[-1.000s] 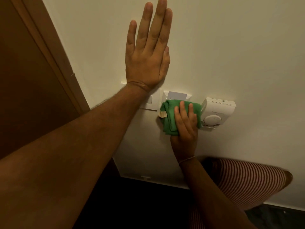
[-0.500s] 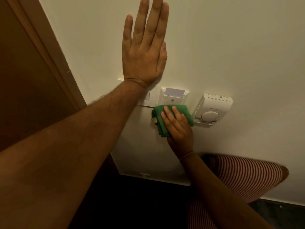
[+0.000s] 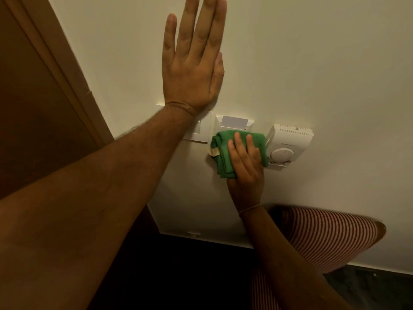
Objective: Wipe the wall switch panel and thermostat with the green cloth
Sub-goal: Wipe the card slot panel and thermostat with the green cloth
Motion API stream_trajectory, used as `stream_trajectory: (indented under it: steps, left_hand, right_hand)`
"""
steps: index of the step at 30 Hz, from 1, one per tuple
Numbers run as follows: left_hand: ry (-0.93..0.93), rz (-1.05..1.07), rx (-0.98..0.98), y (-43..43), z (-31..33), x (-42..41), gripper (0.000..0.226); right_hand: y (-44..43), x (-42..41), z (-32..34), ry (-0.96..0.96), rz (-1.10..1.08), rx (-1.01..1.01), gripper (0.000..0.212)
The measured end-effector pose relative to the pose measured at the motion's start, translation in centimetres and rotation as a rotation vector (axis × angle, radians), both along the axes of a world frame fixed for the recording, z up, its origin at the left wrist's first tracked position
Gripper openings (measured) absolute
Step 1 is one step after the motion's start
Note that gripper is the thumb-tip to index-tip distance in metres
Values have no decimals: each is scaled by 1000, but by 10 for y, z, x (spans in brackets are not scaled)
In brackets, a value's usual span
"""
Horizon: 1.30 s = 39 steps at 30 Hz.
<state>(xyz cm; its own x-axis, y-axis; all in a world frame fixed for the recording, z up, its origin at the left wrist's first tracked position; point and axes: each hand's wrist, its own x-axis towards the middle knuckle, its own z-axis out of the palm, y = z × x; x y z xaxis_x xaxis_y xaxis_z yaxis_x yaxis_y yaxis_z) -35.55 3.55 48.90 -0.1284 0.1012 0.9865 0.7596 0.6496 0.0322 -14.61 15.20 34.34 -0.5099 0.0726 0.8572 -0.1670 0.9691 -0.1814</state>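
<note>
My left hand (image 3: 192,63) lies flat and open against the cream wall, its wrist covering the top of the white switch panel (image 3: 197,133). Right of that panel is a white card-slot plate (image 3: 232,124) with a pale card standing in it. My right hand (image 3: 245,162) presses the folded green cloth (image 3: 223,151) against the lower part of that plate, the cloth's right edge touching the white thermostat (image 3: 288,142) with its round dial. A beige tag shows at the cloth's left edge.
A brown wooden door and frame (image 3: 55,90) run along the left. Below the panels a white skirting edge (image 3: 201,236) meets a dark floor. My knee in red-and-white striped fabric (image 3: 324,238) is bent close to the wall at lower right.
The right hand slid the cloth down and left off the card-slot plate, then back up and right onto it, reaching the thermostat's side. The left hand stayed flat on the wall.
</note>
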Motion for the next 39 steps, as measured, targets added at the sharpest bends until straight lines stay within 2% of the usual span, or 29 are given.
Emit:
stream_trajectory:
  steps: [2, 5, 7, 10, 11, 14, 17, 20, 23, 25, 31, 34, 37, 39]
  left_hand:
    - [-4, 28, -16, 2, 0, -3, 71]
    - [-4, 70, -22, 1, 0, -7, 74]
    - [-11, 79, -19, 1, 1, -6, 73]
    - [-21, 87, -9, 2, 3, -3, 74]
    - [-15, 82, -14, 2, 4, -3, 75]
    - [-57, -32, -38, 3, -3, -1, 73]
    - [-49, -6, -19, 4, -2, 0, 72]
    - [2, 131, -26, 4, 4, -10, 77]
    - [-28, 167, -32, 8, -3, -20, 76]
    - [-62, 158, -45, 7, -4, -23, 76]
    - [-51, 84, -62, 2, 10, 11, 72]
    - [-53, 188, -168, -16, 19, 42, 79]
    - [-216, 206, -228, -36, 1, 81, 78]
    - [-367, 169, -210, -42, -38, 118, 73]
  right_hand:
    - [-8, -5, -1, 19, 5, -45, 42]
    - [-41, -20, 10, -46, 78, -88, 60]
    - [-56, -24, 15, -104, 118, -38, 62]
    - [-45, -21, 13, -81, 91, -22, 65]
    - [-38, -16, 12, -53, 61, -34, 63]
    - [-20, -6, 8, 41, -5, -78, 41]
    - [-24, -12, 6, 48, 5, -110, 41]
    - [-29, -20, 3, -9, 59, -6, 56]
    - [-12, -21, 2, -65, 136, 204, 44]
    - [4, -15, 0, -81, 140, 264, 40]
    - [19, 10, -17, -153, 73, 66, 51]
    - [14, 19, -17, -239, 116, 25, 53]
    - [18, 46, -31, -282, 148, 13, 45]
    - [21, 78, -57, -301, 162, -21, 39]
